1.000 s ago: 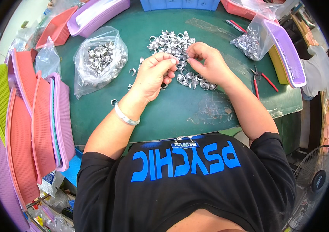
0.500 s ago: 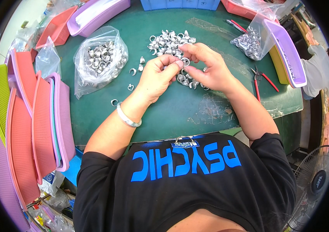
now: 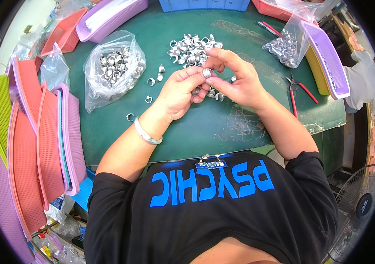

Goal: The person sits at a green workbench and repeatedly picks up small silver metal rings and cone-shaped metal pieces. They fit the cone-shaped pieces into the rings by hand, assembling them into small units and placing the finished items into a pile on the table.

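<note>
A silvery ribbed ring (image 3: pixel 206 72) is held up over the table, its grooved outer face showing. My left hand (image 3: pixel 181 90) pinches it between thumb and fingertips. From the other side my right hand (image 3: pixel 240 81) meets the same ring with thumb and a curled finger, its index finger arched above. Beyond my hands lies a heap of similar metal rings (image 3: pixel 192 49); more rings (image 3: pixel 216 94) lie partly hidden under my fingers. A few single rings (image 3: pixel 151 82) and a heart-shaped open piece (image 3: pixel 148 100) rest left of my left hand.
A clear bag of rings (image 3: pixel 116 66) stands at left, another bag of rings (image 3: pixel 284 46) at right. Red-handled pliers (image 3: pixel 294 94) lie right of my right forearm. Stacked plastic baskets (image 3: pixel 48 145) line the left side; a purple basket (image 3: pixel 326 61) stands right. A fan (image 3: pixel 359 207) is lower right.
The ring between my fingers has turned from showing its round opening to showing its ribbed outside. My hands have shifted slightly around it; the heap looks the same.
</note>
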Tool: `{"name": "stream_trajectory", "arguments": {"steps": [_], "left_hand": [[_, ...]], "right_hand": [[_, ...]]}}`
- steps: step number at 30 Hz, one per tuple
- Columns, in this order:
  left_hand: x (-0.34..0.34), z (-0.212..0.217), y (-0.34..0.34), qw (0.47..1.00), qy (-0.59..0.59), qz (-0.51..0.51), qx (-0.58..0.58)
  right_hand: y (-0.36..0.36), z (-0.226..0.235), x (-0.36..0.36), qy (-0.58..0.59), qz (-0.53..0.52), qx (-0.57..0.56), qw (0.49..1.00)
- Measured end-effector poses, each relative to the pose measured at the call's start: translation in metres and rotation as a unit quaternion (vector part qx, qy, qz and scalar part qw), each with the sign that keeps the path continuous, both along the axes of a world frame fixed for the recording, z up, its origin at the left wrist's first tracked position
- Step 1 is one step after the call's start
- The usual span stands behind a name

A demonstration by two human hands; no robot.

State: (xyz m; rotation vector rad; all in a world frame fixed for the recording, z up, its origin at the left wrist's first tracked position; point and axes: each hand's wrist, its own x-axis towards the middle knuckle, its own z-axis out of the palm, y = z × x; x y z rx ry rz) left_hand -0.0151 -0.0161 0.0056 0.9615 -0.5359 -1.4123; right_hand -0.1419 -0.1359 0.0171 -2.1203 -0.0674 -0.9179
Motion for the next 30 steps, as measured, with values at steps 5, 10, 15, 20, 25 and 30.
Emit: {"name": "stream_trajectory", "arguments": {"steps": [5, 10, 15, 20, 25, 30], "left_hand": [[0.0016, -0.0006, 0.0000, 1.000, -0.006, 0.014, 0.004], [0.0028, 0.0002, 0.0002, 0.999, -0.037, 0.019, 0.004], [0.0019, 0.0042, 0.0008, 0.997, -0.078, 0.025, 0.006], [0.0018, 0.0061, 0.0002, 0.997, -0.057, 0.036, 0.022], [0.0016, 0.0056, 0.0006, 0.998, -0.035, 0.044, 0.026], [0.0032, 0.0038, 0.0007, 0.999, -0.024, 0.032, 0.021]], "right_hand": [[-0.0012, -0.0025, -0.0009, 0.004, -0.013, 0.016, 1.000], [-0.0025, -0.0023, -0.0023, 0.008, -0.025, 0.018, 0.999], [-0.0036, -0.0018, -0.0018, 0.016, -0.020, 0.004, 1.000], [-0.0028, -0.0028, -0.0018, 0.023, -0.007, 0.023, 0.999], [-0.0022, -0.0038, -0.0019, 0.026, 0.003, 0.051, 0.998], [-0.0025, -0.0054, -0.0014, 0.024, 0.012, 0.065, 0.998]]}}
